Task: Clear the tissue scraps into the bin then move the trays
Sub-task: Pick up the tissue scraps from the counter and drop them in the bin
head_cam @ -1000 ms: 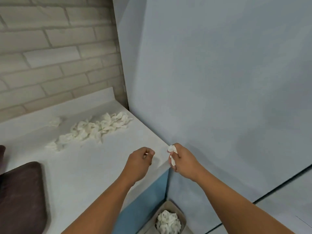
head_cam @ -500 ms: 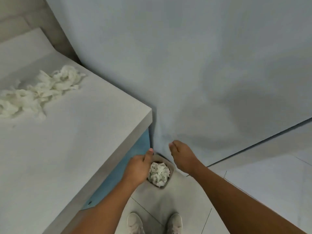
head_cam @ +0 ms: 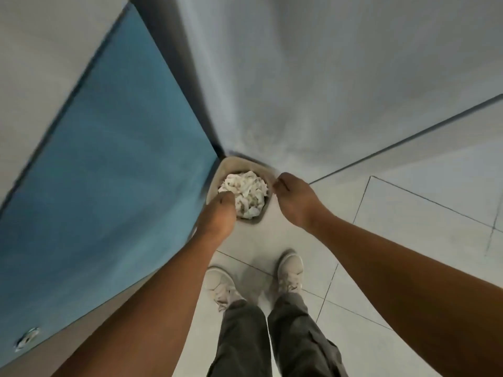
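I saw the bin (head_cam: 239, 162) on the floor (head_cam: 408, 213), in the corner beside the blue panel (head_cam: 109, 159), heaped with tissue scraps (head_cam: 249, 191). The left hand (head_cam: 217, 216) hung over its rim and the right hand (head_cam: 292, 198) just beside it, fingers curled. I could not tell whether either grip held anything.

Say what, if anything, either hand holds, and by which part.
Cannot be told: left hand hides its fingers over the tissue scraps in the bin; right hand curls beside the rim, no scrap showing.
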Demonstrator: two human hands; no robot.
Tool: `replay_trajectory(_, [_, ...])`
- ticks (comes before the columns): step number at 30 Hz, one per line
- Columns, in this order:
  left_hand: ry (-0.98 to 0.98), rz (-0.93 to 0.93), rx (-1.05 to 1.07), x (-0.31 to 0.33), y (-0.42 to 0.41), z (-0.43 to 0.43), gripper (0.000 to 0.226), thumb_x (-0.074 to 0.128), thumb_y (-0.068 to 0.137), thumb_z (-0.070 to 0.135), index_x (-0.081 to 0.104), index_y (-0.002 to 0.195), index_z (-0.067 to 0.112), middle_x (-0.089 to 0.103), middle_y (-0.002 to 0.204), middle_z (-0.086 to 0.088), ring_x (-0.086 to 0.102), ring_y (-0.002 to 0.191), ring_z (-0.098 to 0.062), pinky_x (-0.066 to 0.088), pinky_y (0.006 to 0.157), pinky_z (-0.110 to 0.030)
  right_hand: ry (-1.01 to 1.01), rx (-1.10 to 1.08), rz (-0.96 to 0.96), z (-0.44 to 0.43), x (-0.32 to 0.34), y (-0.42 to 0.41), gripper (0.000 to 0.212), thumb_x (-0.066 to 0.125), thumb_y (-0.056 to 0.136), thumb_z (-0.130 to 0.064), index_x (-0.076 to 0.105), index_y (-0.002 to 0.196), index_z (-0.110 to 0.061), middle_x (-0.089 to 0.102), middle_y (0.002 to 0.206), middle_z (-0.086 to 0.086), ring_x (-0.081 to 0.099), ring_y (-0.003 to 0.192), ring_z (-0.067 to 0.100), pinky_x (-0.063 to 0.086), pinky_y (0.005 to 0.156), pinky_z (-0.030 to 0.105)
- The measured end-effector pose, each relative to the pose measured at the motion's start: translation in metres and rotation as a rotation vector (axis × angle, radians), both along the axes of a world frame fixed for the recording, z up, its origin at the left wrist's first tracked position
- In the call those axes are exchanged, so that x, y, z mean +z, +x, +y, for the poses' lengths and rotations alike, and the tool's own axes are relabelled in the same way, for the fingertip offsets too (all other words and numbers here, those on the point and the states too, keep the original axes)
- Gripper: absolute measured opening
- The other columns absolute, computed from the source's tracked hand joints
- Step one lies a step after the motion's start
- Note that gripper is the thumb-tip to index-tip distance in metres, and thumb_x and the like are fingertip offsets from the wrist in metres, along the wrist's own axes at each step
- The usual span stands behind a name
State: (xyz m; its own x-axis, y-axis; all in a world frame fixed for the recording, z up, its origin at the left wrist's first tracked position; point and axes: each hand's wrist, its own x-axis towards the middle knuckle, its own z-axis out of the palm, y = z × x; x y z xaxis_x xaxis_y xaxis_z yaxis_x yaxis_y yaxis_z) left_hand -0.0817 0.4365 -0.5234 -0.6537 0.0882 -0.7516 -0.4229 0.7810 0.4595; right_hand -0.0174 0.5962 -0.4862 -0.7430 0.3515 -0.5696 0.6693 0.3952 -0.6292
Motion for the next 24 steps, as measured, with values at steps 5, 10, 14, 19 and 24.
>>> replay_trajectory(5, [-0.012, -0.024, -0.024, -0.088, -0.013, 0.002, 0.028, 0.04, 0.091, 0.013, 0.054, 0.113, 0.022, 0.06, 0.116, -0.009, 0.055, 0.09, -0.021, 0.045, 0.071, -0.029, -0.053, -0.056, 0.002, -0.001, -0.069, 0.0, 0.012, 0.039, 0.094, -0.021, 0.049, 0.092, -0.014, 0.045, 0.073, -0.001, 0.044, 0.066, 0.016, 0.035, 0.051, 0.018])
replay_trajectory(10, [-0.033, 0.033, -0.021, -0.152, -0.044, 0.015, 0.041, 0.056, 0.083, -0.003, 0.066, 0.111, 0.026, 0.062, 0.12, -0.003, 0.063, 0.101, -0.023, 0.055, 0.075, -0.028, -0.025, 0.043, 0.006, 0.009, -0.111, 0.002, 0.033, 0.035, 0.1, -0.009, 0.049, 0.13, -0.013, 0.056, 0.098, -0.005, 0.047, 0.074, 0.005, 0.032, 0.057, 0.002])
replay_trajectory(14, [-0.013, 0.053, 0.024, -0.181, -0.066, 0.039, 0.036, 0.062, 0.087, 0.008, 0.063, 0.121, 0.018, 0.061, 0.108, 0.0, 0.06, 0.095, -0.019, 0.05, 0.076, -0.026, -0.002, 0.062, 0.005, 0.015, -0.148, 0.004, 0.032, 0.048, 0.098, -0.016, 0.051, 0.129, -0.021, 0.063, 0.117, 0.003, 0.06, 0.099, 0.024, 0.041, 0.08, 0.024])
replay_trajectory(19, [0.073, 0.043, 0.154, -0.191, -0.067, 0.048, 0.058, 0.063, 0.082, 0.013, 0.053, 0.136, 0.029, 0.064, 0.113, 0.002, 0.062, 0.092, -0.016, 0.056, 0.081, -0.03, 0.029, 0.023, -0.005, 0.018, -0.168, -0.001, 0.03, 0.058, 0.094, -0.025, 0.053, 0.124, -0.018, 0.067, 0.106, 0.005, 0.063, 0.098, 0.024, 0.043, 0.08, 0.027])
replay_trajectory(24, [0.052, 0.11, 0.049, -0.178, -0.05, 0.027, 0.057, 0.056, 0.083, 0.008, 0.053, 0.136, 0.03, 0.06, 0.128, 0.005, 0.062, 0.101, -0.012, 0.054, 0.077, -0.019, 0.061, 0.017, -0.008, 0.009, -0.173, -0.017, 0.034, 0.058, 0.092, -0.023, 0.06, 0.125, -0.017, 0.068, 0.112, 0.009, 0.062, 0.106, 0.028, 0.049, 0.092, 0.035])
